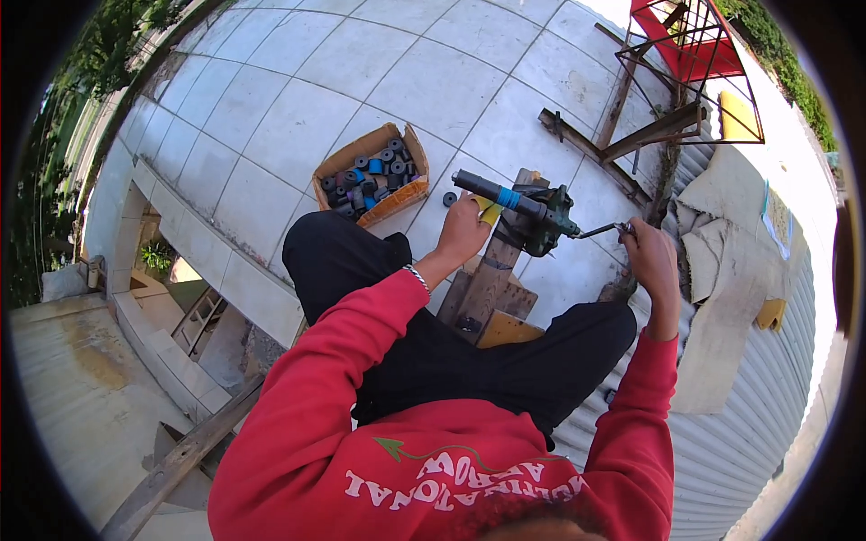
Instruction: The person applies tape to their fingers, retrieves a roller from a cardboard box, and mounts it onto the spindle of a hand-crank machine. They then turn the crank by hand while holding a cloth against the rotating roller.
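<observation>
A green hand-cranked machine is fixed on a wooden stand between my knees. From its left side sticks out a spindle carrying black and blue rollers. My left hand is closed on a yellow strip, held against the underside of the rollers; its exact material is unclear. My right hand grips the end of the metal crank on the machine's right side. A single dark roller lies on the tiles near my left hand.
To the left stands an open cardboard box with many black, blue and purple rollers. Rusty metal bars and a red-seated metal frame lie beyond on the right. Corrugated sheeting runs along my right; a raised tiled edge drops off left.
</observation>
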The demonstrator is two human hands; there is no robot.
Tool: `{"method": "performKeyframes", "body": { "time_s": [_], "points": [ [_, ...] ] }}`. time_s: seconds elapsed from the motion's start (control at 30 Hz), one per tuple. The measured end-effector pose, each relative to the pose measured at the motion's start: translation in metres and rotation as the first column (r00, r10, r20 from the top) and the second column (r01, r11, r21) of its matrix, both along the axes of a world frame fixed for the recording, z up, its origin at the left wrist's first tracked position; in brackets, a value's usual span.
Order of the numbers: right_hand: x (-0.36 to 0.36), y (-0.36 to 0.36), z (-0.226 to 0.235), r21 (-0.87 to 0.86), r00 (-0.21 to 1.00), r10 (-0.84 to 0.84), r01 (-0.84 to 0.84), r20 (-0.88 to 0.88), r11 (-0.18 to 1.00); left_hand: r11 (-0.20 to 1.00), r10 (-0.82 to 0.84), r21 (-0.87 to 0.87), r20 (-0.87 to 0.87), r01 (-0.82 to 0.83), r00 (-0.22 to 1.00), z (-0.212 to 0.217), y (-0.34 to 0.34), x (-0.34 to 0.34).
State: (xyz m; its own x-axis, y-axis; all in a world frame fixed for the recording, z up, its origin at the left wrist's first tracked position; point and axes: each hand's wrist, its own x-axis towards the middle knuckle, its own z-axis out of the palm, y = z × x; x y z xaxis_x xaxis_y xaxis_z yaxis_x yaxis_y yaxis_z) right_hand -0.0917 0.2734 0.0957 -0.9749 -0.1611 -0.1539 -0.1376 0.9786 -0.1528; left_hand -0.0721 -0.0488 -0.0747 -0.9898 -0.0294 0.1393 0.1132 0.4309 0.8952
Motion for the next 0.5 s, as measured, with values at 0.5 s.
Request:
{"method": "performKeyframes", "body": {
  "time_s": [0.5],
  "points": [
    [0.112, -0.003, -0.158, -0.065, 0.82, 0.145, -0.131, 0.554, 0.989, 0.998, -0.035, -0.051, -0.017, 0.034, 0.999, -0.013, 0.005, 0.0]
  ]
}}
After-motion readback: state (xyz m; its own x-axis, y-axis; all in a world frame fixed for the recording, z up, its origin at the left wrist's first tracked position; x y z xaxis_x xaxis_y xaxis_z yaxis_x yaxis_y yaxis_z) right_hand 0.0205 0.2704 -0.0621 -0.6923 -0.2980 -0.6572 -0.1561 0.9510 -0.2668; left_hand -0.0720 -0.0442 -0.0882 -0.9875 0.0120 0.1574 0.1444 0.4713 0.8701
